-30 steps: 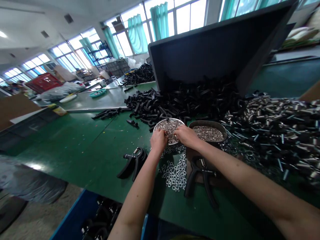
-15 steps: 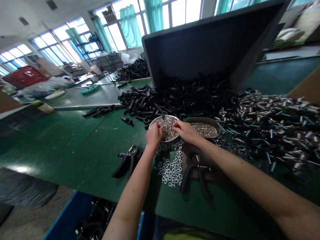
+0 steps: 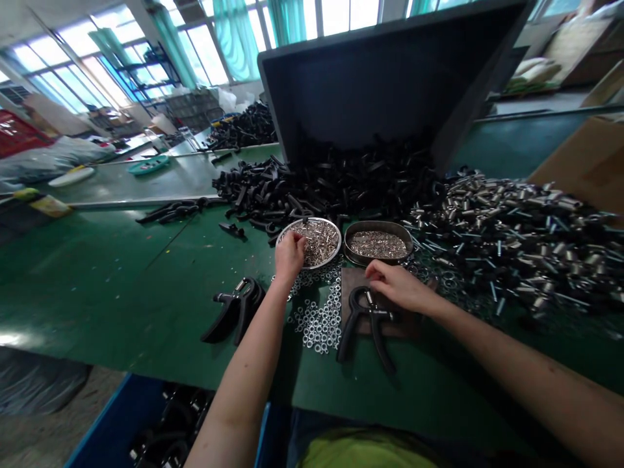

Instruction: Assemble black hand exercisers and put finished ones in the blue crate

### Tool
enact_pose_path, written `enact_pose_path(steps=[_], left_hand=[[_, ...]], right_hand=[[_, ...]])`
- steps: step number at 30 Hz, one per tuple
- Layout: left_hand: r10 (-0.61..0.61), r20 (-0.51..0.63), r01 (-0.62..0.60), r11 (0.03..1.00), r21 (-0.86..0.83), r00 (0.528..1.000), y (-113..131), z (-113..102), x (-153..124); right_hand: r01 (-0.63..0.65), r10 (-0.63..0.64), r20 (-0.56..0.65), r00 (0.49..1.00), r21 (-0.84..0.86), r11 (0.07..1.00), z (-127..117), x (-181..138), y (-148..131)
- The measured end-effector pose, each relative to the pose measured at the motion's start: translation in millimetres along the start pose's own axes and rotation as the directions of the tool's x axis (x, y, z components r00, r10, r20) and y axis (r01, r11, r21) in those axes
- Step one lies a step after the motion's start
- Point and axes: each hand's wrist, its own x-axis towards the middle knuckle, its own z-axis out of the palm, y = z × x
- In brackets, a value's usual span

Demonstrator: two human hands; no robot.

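My left hand (image 3: 290,257) is over the left rim of a round dish (image 3: 319,242) of small metal pins. Its fingers are pinched together, and whatever is between them is too small to make out. My right hand (image 3: 397,286) hovers at the upper end of a black hand gripper (image 3: 363,325) with a metal spring, which lies partly on a flat metal plate (image 3: 351,279). Thumb and fingers of that hand are drawn together; what they hold cannot be made out. A second black hand gripper (image 3: 236,309) lies left of my left forearm.
An oval tin (image 3: 347,244) of tiny metal parts stands beside the dish. Loose nuts (image 3: 319,328) lie in front. Black handles (image 3: 253,195) spill from a large tipped bin (image 3: 370,91); springs and bolts (image 3: 526,227) are heaped right. A blue crate (image 3: 104,429) sits below the table edge.
My right hand has left the dish and come down and toward me, to the hand gripper on the plate. My left hand stays at the dish. The whole view has shifted slightly.
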Motion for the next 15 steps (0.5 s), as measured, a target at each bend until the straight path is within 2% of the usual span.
enact_pose_path(steps=[3, 5, 7, 11, 15], left_hand=[[-0.056, 0.025, 0.06, 0.971, -0.231, 0.998, 5, -2, -8], [-0.078, 0.07, 0.101, 0.902, -0.42, 0.994, 11, -3, -19], [-0.059, 0.124, 0.114, 0.85, -0.513, 0.991, 20, -4, -36], [0.019, 0.275, 0.141, 0.824, -0.549, 0.961, 38, 0, -79], [0.122, 0.382, 0.081, 0.877, -0.473, 0.916, 51, 9, -114]], right_hand=[[0.051, -0.048, 0.032, 0.998, -0.084, 0.995, -1, 3, -3], [0.091, -0.084, 0.055, 0.995, -0.14, 0.986, -3, 4, -6], [0.114, -0.104, 0.067, 0.992, -0.182, 0.977, -3, 5, -9], [0.152, -0.137, 0.066, 0.988, -0.333, 0.931, 2, 4, -14], [0.2, -0.162, 0.119, 0.98, -0.511, 0.836, 11, -1, -18]])
